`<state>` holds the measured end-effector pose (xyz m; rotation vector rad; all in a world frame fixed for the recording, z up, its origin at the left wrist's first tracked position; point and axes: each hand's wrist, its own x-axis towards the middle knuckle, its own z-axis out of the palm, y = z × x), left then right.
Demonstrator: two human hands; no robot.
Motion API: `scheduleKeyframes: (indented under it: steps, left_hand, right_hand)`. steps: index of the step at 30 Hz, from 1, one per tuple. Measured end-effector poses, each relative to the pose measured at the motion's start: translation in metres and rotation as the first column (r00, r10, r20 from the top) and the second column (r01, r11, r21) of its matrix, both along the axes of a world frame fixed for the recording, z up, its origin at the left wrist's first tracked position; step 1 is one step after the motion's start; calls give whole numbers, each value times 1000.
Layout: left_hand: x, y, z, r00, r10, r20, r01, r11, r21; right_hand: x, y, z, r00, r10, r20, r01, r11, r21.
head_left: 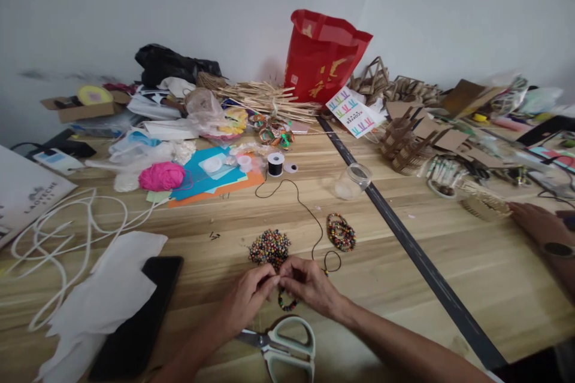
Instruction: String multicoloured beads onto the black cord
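Note:
My left hand [255,287] and my right hand [306,284] meet at the fingertips, both pinched closed on a beaded bracelet [287,302]. Its string of coloured beads hangs in a loop below them. Just beyond lies a pile of loose multicoloured beads [269,245]. Finished-looking bead bracelets [341,232] are heaped to the right. From a spool of black cord [275,164] a thin cord [305,206] winds toward my right hand, with a bead near its curl. Scissors with pale handles [290,344] lie nearest me, partly under my left wrist.
A black tablet-like slab [139,317] under white paper [105,293] and a white cable [63,275] lie left. Pink yarn [162,176], a clear jar [353,181] and a red bag [323,60] stand farther back. Another person's hand [541,221] touches a woven basket [485,198] at right.

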<state>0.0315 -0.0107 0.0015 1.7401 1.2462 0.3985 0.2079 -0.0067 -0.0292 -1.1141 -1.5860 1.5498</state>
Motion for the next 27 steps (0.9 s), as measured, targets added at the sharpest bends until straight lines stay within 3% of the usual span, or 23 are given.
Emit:
scheduleKeyframes:
  steps: [10,21,27]
  left_hand:
    - [-3,2,-4,999,7,-43,-5,999,43]
    - [-6,6,-6,994,-9,-106,20,995,102]
    - [-6,11,3,989,-36,-144,51,994,99]
  right_hand:
    - [-6,-1,0,995,-24,-101,16,996,-84]
    - [-6,-1,-3,996,-14,-86,8,997,-71]
    - [-4,1,2,997,3,-76,-12,992,-125]
